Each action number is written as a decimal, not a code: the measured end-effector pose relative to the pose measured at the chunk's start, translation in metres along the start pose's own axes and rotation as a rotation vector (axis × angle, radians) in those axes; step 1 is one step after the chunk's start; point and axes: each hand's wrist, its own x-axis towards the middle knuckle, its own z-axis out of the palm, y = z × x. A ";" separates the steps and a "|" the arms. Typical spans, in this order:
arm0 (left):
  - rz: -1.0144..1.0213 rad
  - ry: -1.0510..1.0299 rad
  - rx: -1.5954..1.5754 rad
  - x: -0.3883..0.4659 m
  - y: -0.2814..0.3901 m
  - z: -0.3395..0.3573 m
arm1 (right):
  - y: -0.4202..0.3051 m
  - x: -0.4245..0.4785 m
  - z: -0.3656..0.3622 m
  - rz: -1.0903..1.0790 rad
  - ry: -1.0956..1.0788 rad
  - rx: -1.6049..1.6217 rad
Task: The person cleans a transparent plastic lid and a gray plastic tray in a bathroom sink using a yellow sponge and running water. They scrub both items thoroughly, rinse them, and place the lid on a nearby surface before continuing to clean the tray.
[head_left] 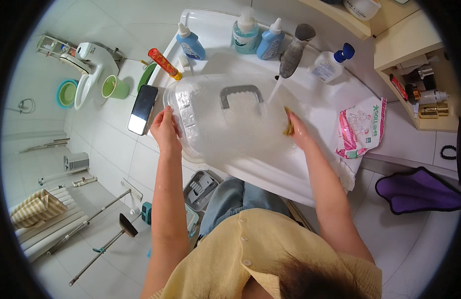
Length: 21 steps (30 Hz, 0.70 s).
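Note:
A large translucent plastic container [238,134] with a grey handle [241,89] lies on its side over the white washbasin [252,179]. My left hand [166,129] grips its rim at the left end, thumb on the near side. At the opposite end, my right hand [298,130] holds a yellowish scrubbing cloth or pad [289,121] against the plastic. Most of that pad is hidden by my fingers and the container wall. Water appears to run from the grey faucet [295,52] onto the container, and my right hand looks wet.
Blue squeeze bottles [193,45], a pump bottle [246,35] and a white bottle with a blue top [329,65] line the back ledge. A phone [142,110] and a red tube [164,63] sit at left. A printed plastic bag [361,129] lies right, below a shelf [402,56].

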 end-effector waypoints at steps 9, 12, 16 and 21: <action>-0.449 -0.058 -0.195 -0.004 -0.024 -0.010 | 0.005 -0.077 0.056 -0.211 0.422 0.197; -0.665 -0.153 -0.333 -0.007 -0.025 -0.013 | -0.026 -0.095 0.048 -0.407 0.394 -0.086; -0.792 -0.224 -0.500 0.020 -0.066 -0.029 | -0.032 -0.102 0.037 -0.553 0.580 -0.464; -0.773 -0.136 -0.472 0.009 -0.064 0.001 | -0.048 -0.136 0.096 -0.987 0.421 -0.700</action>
